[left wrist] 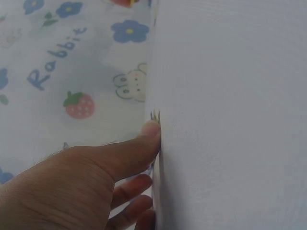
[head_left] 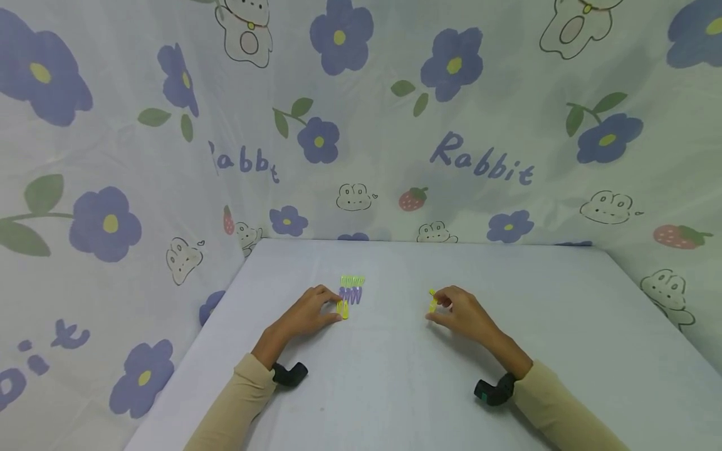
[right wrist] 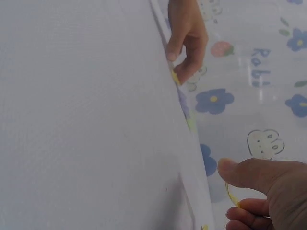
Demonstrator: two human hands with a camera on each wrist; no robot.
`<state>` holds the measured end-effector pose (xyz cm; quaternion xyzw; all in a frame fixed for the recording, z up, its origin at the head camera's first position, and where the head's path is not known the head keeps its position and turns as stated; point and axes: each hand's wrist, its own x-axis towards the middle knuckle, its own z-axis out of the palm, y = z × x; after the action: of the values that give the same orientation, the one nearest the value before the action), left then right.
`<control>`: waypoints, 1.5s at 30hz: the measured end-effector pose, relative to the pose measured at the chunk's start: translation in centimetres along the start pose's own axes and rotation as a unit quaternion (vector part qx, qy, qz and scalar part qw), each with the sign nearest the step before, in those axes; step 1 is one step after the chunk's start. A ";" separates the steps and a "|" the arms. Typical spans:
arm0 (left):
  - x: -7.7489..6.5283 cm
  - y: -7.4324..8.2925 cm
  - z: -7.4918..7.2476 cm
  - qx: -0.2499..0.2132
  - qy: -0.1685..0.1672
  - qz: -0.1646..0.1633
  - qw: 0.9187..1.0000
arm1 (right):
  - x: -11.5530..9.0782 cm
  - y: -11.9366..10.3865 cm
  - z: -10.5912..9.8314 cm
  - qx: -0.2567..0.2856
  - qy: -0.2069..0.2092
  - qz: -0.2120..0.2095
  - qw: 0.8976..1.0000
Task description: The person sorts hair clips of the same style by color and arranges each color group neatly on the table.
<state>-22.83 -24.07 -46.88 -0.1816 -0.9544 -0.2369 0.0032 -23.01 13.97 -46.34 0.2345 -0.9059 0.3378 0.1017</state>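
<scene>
Two yellow hair clips (head_left: 346, 310) lie side by side on the white table, nearest to my left hand (head_left: 309, 311). Its thumb and forefinger pinch the left one of the pair at its ends. Directly beyond them are a row of purple hair clips (head_left: 353, 295) and a row of light green hair clips (head_left: 352, 280). My right hand (head_left: 464, 315) holds another yellow hair clip (right wrist: 231, 194) between thumb and fingers, slightly above the table. In the left wrist view, the thumb of the left hand (left wrist: 91, 182) hides most of the clips.
The white table (head_left: 389, 388) extends around both hands. Behind it and at the sides hangs a cloth (head_left: 383, 106) printed with flowers and rabbits. A small yellow piece (right wrist: 205, 227) shows at the bottom of the right wrist view; its kind is unclear.
</scene>
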 end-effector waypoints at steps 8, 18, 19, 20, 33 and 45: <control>0.0 0.1 0.1 0.004 0.000 -0.002 1.000 | 0.7 -0.9 0.8 0.017 -0.026 -0.012 0.999; 0.1 0.1 -0.1 0.002 -0.002 -0.003 1.000 | 2.3 -3.0 1.9 0.020 -0.049 -0.057 0.997; 0.1 0.1 -0.1 0.003 -0.002 -0.003 1.000 | 2.5 -3.3 2.0 0.021 -0.049 -0.059 0.997; 0.1 0.1 -0.1 0.003 -0.001 -0.003 1.000 | 2.7 -3.4 2.1 0.020 -0.050 -0.061 0.997; 0.0 0.0 0.0 0.006 -0.001 -0.007 1.000 | 4.2 -5.4 4.4 -0.006 -0.073 -0.085 0.994; 0.1 0.1 0.1 0.013 -0.008 -0.018 1.000 | 5.2 -6.2 6.6 0.015 -0.102 -0.095 0.990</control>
<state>-22.87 -23.95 -46.93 -0.1662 -0.9605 -0.2229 -0.0066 -24.64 3.66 -46.00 0.3542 -0.8798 0.3148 0.0367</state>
